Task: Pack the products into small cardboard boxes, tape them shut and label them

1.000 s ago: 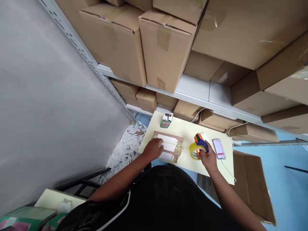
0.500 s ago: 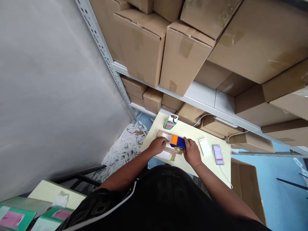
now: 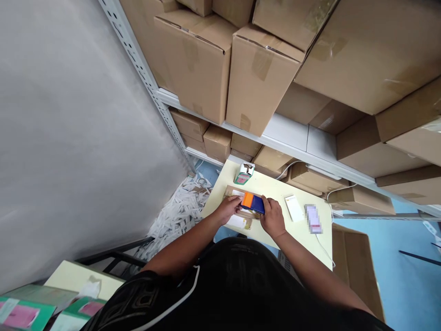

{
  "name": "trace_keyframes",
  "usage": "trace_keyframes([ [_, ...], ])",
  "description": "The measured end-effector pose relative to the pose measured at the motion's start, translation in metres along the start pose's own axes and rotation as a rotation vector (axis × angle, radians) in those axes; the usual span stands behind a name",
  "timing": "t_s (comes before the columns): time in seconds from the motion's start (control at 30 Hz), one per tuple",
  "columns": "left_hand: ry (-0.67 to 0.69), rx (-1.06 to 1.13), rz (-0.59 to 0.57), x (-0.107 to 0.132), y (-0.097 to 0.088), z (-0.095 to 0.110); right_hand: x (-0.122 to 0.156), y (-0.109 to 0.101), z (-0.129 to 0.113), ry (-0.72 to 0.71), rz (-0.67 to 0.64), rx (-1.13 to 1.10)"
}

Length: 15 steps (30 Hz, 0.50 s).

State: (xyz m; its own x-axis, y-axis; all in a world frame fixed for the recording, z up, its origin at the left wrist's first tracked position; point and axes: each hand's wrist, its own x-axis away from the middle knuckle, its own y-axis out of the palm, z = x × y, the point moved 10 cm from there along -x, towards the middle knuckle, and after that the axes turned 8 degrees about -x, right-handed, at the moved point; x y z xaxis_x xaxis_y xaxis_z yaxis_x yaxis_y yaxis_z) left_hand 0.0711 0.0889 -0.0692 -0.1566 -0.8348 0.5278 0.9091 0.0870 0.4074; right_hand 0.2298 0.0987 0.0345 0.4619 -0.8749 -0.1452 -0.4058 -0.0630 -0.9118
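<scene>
A flat cardboard parcel [image 3: 231, 191] with white labels lies on a small pale yellow table [image 3: 275, 191]. My left hand [image 3: 228, 208] rests on its left part, fingers curled down on it. My right hand [image 3: 273, 217] grips an orange and blue tape dispenser [image 3: 252, 202] and holds it down on top of the parcel, close to my left fingers.
A small green and white box [image 3: 244, 173] stands at the table's far edge. A white card [image 3: 294, 208] and a phone [image 3: 313, 219] on a cable lie to the right. Shelves of cardboard boxes [image 3: 258, 73] rise behind. Paper strips [image 3: 179, 214] litter the floor left. An open carton [image 3: 356, 264] stands right.
My right hand has carried the tape dispenser from the table's right side leftward onto the parcel. My left hand has stayed on the parcel. My head has shifted slightly.
</scene>
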Motion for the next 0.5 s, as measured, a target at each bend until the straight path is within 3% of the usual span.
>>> trace_keyframes([
  [0.37, -0.096, 0.235, -0.033, 0.0039, 0.0046, -0.0086, 0.0046, 0.0034, 0.003, -0.031, 0.015, -0.084],
  [0.5, -0.044, 0.242, -0.055, 0.0061, 0.0064, -0.0052, 0.0057, 0.0048, 0.0027, -0.062, 0.023, -0.106],
])
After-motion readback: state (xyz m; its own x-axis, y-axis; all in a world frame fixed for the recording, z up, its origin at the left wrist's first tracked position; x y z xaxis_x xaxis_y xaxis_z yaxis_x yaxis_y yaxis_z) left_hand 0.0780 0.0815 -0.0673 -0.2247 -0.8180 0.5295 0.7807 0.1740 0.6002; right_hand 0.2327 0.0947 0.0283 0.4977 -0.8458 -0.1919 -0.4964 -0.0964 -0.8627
